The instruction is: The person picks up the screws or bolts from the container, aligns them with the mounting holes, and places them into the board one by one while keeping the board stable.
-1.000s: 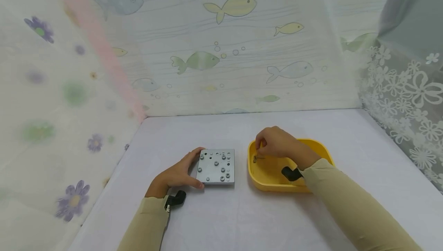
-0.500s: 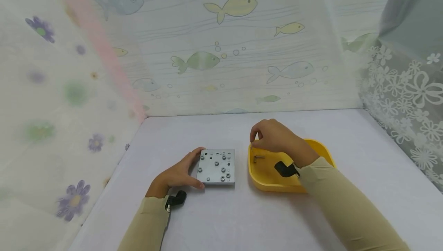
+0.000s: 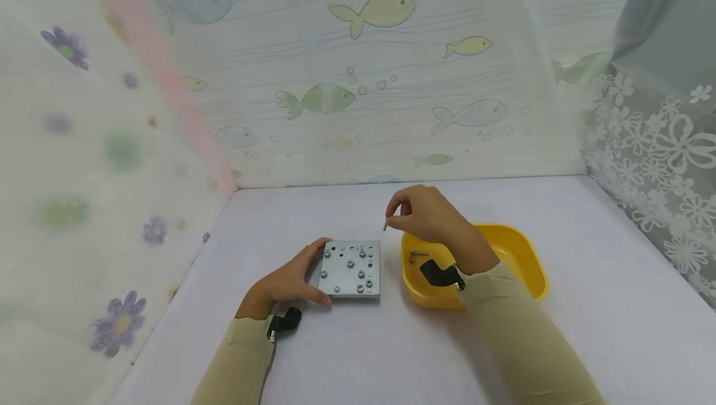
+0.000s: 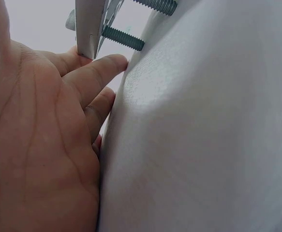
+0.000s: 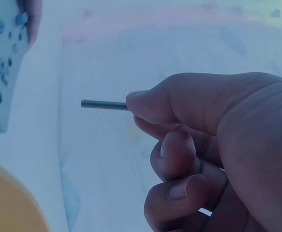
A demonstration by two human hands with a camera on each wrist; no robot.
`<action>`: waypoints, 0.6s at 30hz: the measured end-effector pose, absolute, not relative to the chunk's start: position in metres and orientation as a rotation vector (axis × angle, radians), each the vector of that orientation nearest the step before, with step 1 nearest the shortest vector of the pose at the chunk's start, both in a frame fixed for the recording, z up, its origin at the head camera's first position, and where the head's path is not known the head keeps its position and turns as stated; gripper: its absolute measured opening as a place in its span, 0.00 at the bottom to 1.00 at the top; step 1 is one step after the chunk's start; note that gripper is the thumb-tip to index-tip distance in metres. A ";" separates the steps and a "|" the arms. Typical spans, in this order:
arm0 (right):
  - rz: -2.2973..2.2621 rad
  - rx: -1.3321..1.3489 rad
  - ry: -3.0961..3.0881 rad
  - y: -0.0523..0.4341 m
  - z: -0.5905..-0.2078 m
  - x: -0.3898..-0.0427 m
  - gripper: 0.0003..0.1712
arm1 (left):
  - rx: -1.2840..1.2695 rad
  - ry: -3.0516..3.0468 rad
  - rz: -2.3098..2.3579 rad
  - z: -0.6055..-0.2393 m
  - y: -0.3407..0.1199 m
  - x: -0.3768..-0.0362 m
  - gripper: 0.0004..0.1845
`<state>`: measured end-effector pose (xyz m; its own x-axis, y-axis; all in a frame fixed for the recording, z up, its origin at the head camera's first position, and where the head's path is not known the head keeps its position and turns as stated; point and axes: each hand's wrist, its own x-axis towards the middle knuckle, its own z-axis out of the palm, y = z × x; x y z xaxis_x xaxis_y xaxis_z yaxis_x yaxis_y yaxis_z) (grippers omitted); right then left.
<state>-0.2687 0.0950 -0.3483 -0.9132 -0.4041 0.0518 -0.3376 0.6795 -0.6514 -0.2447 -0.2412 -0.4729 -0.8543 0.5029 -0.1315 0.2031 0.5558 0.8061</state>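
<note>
Thumb and fingers of the left hand (image 3: 288, 281) hold the bolted plate (image 3: 341, 273), left and on the near side of the pin (image 5: 104, 105).
The pin points steeply down, pinched by the right hand (image 3: 425, 212), which has moved left since half a second ago, carrying it past the rim of the yellow tray (image 3: 436, 299).

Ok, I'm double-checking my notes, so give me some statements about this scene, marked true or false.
The right hand pinches a thin metal rod. True.
The left hand touches the square silver metal plate. True.
The rod sits in the plate. False: it is held in mid-air.
The shallow yellow plastic tray contains small metal parts. True.
The tray lies left of the plate. False: in the head view it lies right.
</note>
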 end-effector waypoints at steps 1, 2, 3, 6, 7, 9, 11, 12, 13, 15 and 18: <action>-1.073 -0.619 2.789 0.094 -0.348 -0.268 0.02 | 0.581 2.445 1.203 -0.473 -0.241 -0.245 0.65; -1.094 -0.622 2.789 0.092 -0.348 -0.268 0.02 | 0.578 2.446 1.201 -0.474 -0.241 -0.245 0.65; -1.116 -0.625 2.789 0.090 -0.348 -0.268 0.03 | 0.576 2.446 1.201 -0.474 -0.241 -0.246 0.65; -1.196 -0.623 2.780 0.084 -0.349 -0.266 0.03 | 0.571 2.449 1.203 -0.475 -0.241 -0.246 0.65; -1.222 -0.621 2.778 0.082 -0.350 -0.265 0.02 | 0.575 2.449 1.207 -0.475 -0.241 -0.246 0.65; -1.256 -0.612 2.772 0.077 -0.352 -0.262 0.03 | 0.578 2.444 1.216 -0.475 -0.241 -0.246 0.64; -1.273 -0.591 2.774 0.072 -0.356 -0.260 0.02 | 0.584 2.433 1.218 -0.476 -0.240 -0.246 0.65; -1.277 -0.582 2.777 0.070 -0.358 -0.259 0.02 | 0.583 2.426 1.219 -0.476 -0.240 -0.245 0.66; -1.286 -0.570 2.774 0.067 -0.360 -0.257 0.02 | 0.588 2.421 1.220 -0.476 -0.240 -0.245 0.66; -1.321 -0.545 2.772 0.061 -0.366 -0.255 0.02 | 0.581 2.418 1.219 -0.476 -0.240 -0.245 0.67; -1.403 -0.545 2.772 0.050 -0.374 -0.253 0.03 | 0.558 2.437 1.225 -0.473 -0.241 -0.245 0.67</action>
<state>-0.2532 0.0503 -0.3743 -0.9403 -0.2976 0.1651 -0.3092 0.5446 -0.7796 -0.2448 -0.2415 -0.4730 -0.8589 0.4938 -0.1359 0.1855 0.5473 0.8161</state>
